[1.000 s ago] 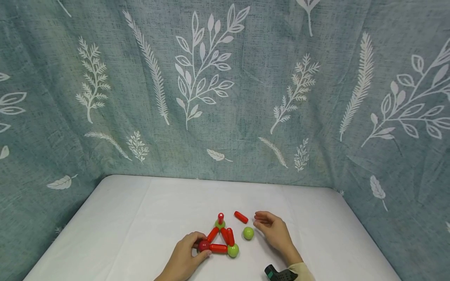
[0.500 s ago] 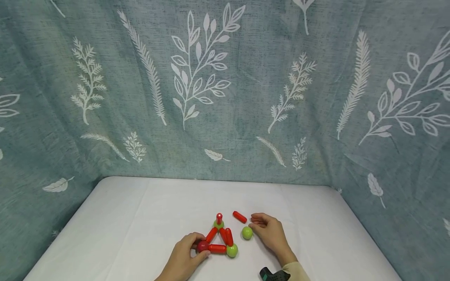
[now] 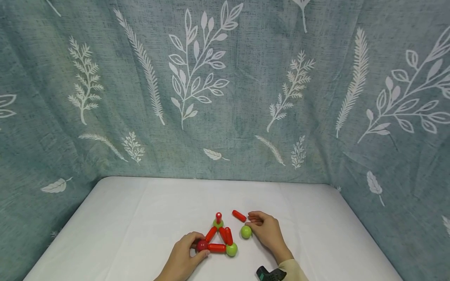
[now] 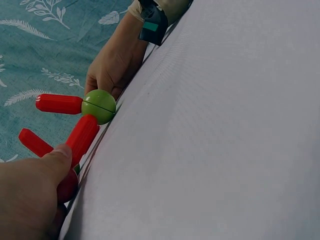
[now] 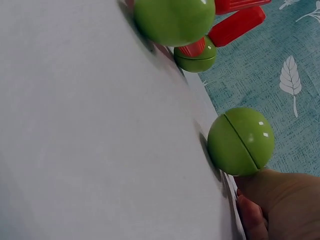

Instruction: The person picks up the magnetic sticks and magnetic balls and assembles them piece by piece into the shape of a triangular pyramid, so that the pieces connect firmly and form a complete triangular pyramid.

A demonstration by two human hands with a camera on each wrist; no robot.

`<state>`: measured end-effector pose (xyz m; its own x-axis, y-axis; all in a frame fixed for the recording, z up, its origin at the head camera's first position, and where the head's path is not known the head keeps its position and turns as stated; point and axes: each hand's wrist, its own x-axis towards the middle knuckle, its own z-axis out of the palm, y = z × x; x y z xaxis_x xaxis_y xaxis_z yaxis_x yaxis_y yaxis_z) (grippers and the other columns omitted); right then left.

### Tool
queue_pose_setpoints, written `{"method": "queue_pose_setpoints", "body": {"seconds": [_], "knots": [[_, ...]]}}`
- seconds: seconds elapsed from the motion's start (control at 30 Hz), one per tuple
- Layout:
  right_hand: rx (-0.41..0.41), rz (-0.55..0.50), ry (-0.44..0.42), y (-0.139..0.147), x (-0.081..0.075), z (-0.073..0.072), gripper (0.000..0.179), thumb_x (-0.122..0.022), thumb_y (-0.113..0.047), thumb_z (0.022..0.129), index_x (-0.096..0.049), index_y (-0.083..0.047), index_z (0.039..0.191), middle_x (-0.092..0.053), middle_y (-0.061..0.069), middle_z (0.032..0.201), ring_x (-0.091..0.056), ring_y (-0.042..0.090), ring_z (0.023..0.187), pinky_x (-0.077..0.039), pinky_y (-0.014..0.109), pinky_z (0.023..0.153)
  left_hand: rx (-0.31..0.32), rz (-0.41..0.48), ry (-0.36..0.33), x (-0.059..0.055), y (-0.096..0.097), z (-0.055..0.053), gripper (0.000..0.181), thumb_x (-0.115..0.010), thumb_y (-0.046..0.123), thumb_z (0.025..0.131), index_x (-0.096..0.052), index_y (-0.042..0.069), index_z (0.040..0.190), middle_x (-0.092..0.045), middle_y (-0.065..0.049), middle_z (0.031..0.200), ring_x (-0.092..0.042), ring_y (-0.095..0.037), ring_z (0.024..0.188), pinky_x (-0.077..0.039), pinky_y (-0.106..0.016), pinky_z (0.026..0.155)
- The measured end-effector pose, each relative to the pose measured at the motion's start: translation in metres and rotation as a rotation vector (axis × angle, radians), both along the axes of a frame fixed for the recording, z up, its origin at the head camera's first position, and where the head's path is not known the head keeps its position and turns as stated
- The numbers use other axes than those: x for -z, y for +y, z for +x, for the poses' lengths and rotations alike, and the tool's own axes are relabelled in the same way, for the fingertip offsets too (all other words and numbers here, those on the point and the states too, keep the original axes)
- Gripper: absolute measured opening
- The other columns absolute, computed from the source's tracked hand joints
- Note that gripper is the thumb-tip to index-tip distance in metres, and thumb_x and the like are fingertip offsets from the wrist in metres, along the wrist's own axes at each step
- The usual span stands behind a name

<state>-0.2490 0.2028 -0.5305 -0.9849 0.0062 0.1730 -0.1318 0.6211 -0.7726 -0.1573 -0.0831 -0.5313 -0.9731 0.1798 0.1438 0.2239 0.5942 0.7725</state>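
Observation:
A triangle of red rods and balls lies on the white table. My left hand (image 3: 184, 253) grips its left corner, a dark red ball (image 3: 202, 245), with the thumb reaching onto the front red rod (image 3: 216, 248). Green balls form the right corner (image 3: 231, 249) and the far corner (image 3: 218, 223); from each a further red rod (image 3: 229, 236) sticks upward. Right of the triangle sits a loose green ball (image 5: 241, 141). My right hand (image 3: 268, 233) is beside it, thumb at the ball's edge and fingers loosely bent beyond; whether they touch is hard to tell.
A single red rod (image 3: 239, 216) lies behind the loose green ball, close to the right fingertips. White cloth covers the table (image 3: 140, 218). A green-blue leaf-patterned curtain (image 3: 246, 97) hangs behind and at the sides.
My right hand has moved left, up to the loose green ball. The left hand keeps its grip on the red ball, and the triangle stays put. The head view has shifted slightly.

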Motion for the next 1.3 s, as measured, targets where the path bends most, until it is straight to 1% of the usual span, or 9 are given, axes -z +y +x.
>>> {"method": "queue_pose_setpoints", "body": {"seconds": [0.17,0.27,0.5,0.73,0.9,1.03,1.2,1.3], "knots": [[-0.004,0.004,0.021,-0.004,-0.001,-0.001,0.03,-0.085,-0.008,0.081,-0.075,-0.007,0.11,-0.077,0.004,0.1,-0.072,0.012,0.087,-0.059,0.022,0.076,-0.002,0.001,0.0,-0.001,-0.001,0.0,0.04,-0.078,0.041,0.089,-0.064,0.019,0.119,-0.066,0.008,0.112,-0.057,-0.003,0.093,-0.054,-0.023,0.083],[-0.004,0.007,0.019,-0.007,-0.001,-0.001,0.031,-0.086,-0.01,0.081,-0.076,-0.008,0.11,-0.078,0.004,0.1,-0.071,0.011,0.087,-0.059,0.022,0.076,-0.001,0.005,-0.005,-0.002,-0.001,0.0,0.039,-0.078,0.04,0.089,-0.064,0.019,0.119,-0.066,0.007,0.112,-0.058,-0.003,0.093,-0.054,-0.022,0.082],[0.005,0.051,0.003,-0.013,0.0,-0.004,0.034,-0.087,-0.014,0.081,-0.075,-0.009,0.113,-0.077,0.004,0.103,-0.071,0.011,0.088,-0.059,0.026,0.078,-0.006,0.001,-0.012,-0.003,0.0,0.001,0.039,-0.079,0.039,0.088,-0.064,0.019,0.118,-0.066,0.006,0.111,-0.058,-0.003,0.093,-0.054,-0.022,0.082],[0.006,0.059,0.002,-0.019,-0.001,-0.006,0.034,-0.087,-0.014,0.08,-0.076,-0.01,0.112,-0.076,0.003,0.097,-0.07,0.011,0.086,-0.06,0.028,0.077,-0.009,-0.004,-0.011,-0.004,0.0,0.001,0.039,-0.079,0.04,0.088,-0.064,0.019,0.118,-0.066,0.007,0.111,-0.058,-0.003,0.093,-0.054,-0.023,0.082],[0.003,0.056,-0.003,-0.022,-0.001,-0.007,0.033,-0.088,-0.015,0.08,-0.076,-0.011,0.111,-0.076,0.002,0.095,-0.07,0.01,0.085,-0.06,0.027,0.077,-0.003,0.011,-0.033,-0.003,-0.001,0.0,0.04,-0.079,0.041,0.088,-0.064,0.02,0.119,-0.066,0.007,0.111,-0.057,-0.003,0.093,-0.054,-0.022,0.081],[0.003,0.076,-0.012,-0.022,-0.001,-0.008,0.029,-0.086,-0.017,0.082,-0.076,-0.013,0.109,-0.075,0.0,0.094,-0.067,0.009,0.083,-0.058,0.026,0.075,0.003,0.023,-0.047,-0.002,-0.001,0.0,0.04,-0.079,0.041,0.088,-0.065,0.02,0.119,-0.066,0.006,0.111,-0.057,-0.004,0.092,-0.053,-0.022,0.08],[0.012,0.082,-0.03,-0.021,-0.002,-0.008,0.023,-0.083,-0.02,0.086,-0.078,-0.018,0.108,-0.074,-0.003,0.094,-0.064,0.007,0.083,-0.056,0.026,0.076,0.006,0.024,-0.029,-0.001,-0.002,-0.001,0.038,-0.079,0.04,0.089,-0.065,0.02,0.118,-0.066,0.007,0.11,-0.057,-0.002,0.092,-0.052,-0.022,0.08],[0.004,0.084,-0.025,-0.019,-0.002,-0.008,0.022,-0.082,-0.019,0.087,-0.078,-0.019,0.109,-0.075,-0.003,0.096,-0.064,0.008,0.085,-0.056,0.027,0.076,0.009,0.027,-0.019,0.0,-0.001,-0.001,0.038,-0.079,0.04,0.088,-0.065,0.02,0.118,-0.066,0.008,0.109,-0.057,-0.001,0.091,-0.052,-0.022,0.08]]}}
